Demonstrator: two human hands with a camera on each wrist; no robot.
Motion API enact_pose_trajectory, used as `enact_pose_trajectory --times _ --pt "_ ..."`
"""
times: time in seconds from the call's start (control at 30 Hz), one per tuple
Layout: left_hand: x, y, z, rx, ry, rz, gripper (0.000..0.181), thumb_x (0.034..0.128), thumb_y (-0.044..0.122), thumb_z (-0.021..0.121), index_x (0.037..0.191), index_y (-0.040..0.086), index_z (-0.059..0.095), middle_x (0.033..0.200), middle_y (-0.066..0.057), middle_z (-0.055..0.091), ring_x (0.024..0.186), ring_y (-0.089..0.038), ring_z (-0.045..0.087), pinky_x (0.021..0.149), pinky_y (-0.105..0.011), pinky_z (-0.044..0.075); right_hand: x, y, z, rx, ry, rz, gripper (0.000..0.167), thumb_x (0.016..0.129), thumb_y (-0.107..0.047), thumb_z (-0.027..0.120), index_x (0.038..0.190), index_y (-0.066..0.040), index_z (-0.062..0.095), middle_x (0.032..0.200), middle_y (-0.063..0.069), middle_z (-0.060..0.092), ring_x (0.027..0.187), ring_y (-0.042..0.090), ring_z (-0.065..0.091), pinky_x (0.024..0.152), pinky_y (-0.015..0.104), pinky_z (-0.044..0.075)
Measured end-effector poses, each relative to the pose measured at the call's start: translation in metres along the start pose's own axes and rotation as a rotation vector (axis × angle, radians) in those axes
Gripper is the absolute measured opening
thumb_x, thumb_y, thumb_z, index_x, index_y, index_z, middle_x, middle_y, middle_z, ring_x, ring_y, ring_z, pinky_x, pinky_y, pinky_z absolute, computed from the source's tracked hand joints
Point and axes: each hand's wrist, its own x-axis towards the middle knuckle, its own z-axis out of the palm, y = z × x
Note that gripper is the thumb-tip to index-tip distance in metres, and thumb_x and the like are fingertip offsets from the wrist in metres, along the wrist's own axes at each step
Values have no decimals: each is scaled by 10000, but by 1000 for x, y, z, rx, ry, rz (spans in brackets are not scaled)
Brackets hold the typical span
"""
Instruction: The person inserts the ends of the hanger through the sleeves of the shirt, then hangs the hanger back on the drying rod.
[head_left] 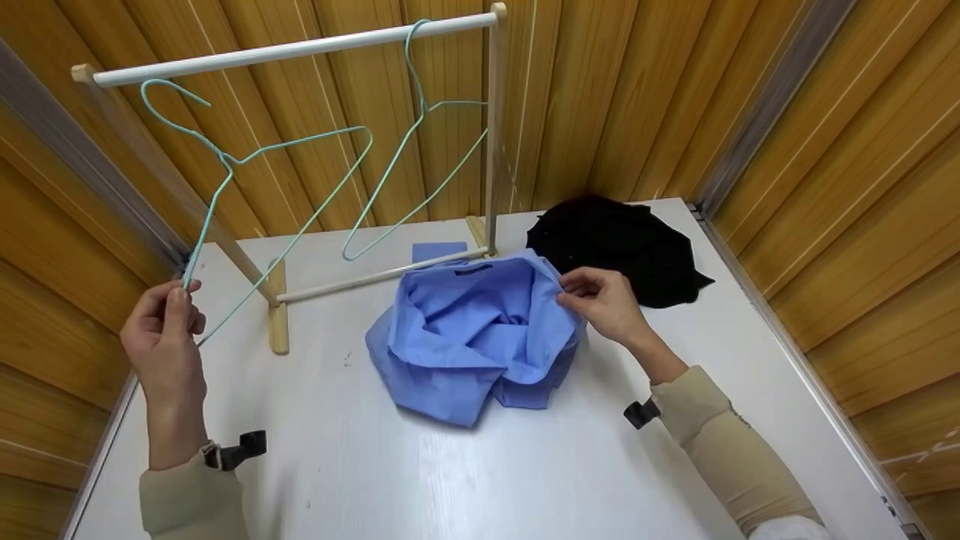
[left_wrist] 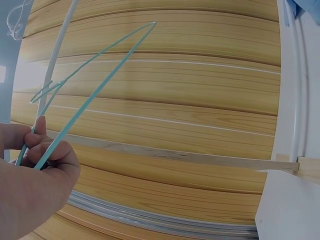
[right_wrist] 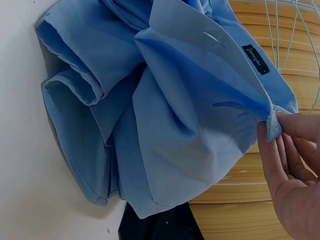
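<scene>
The space is enclosed by wood-patterned wall panels [head_left: 622,112], and the lower part of the head view is filled by a white table [head_left: 420,480]. At upper left a rack [head_left: 300,51] is stood, made up of a white rail, upright posts and wooden feet. In the centre of the frame a blue garment [head_left: 450,397] is bunched on the table, its upper edge held up in a loose ring and its folds shown inside. Behind it, right of centre, a black cloth [head_left: 615,251] is heaped near the wall.

The rail is hooked by a second hanger [head_left: 422,109], whose lower bar is hung over the table. A tilted turquoise hanger [head_left: 225,156] is held at left, its hook seen just below the rail; whether the two touch cannot be told.

At the left edge, the lower corner of that hanger is pinched between thumb and curled fingers of the left hand [head_left: 166,330]. Right of centre, the garment's edge is clamped between thumb and fingertips of the right hand [head_left: 611,304]. Near that grip, a small dark label [right_wrist: 255,59] is shown at upper right of the right wrist view.
</scene>
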Motion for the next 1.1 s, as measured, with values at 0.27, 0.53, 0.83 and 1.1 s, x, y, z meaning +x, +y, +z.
enact_pose_trajectory --times 0.27,0.53,0.83,1.1 --pt "-6 -4 -4 65 4 -20 206 1023 7 594 1086 -181 648 952 -127 688 722 -208 408 648 -207 443 -1 -1 0 -4 2 0 174 863 78 767 1031 106 728 949 222 715 842 264 669 740 220 534" --pt "-12 -11 -10 111 14 -50 212 1023 9 590 1058 -190 651 896 -118 678 700 -201 411 634 -206 435 -1 -1 1 -9 5 -3 170 863 81 766 1026 111 725 943 218 715 842 276 672 735 214 531" --pt "-18 -19 -18 103 2 -51 203 1012 -23 583 994 -219 632 788 -105 616 680 -197 407 602 -209 411 -1 1 0 17 -2 5 172 864 84 764 1029 115 725 940 226 714 833 278 672 717 208 529" --pt "-22 -24 -21 107 3 -79 205 1008 -31 571 942 -217 628 743 -99 606 643 -195 384 572 -210 391 -1 1 0 1 1 4 169 864 87 762 1025 117 723 944 224 716 842 278 676 732 212 533"
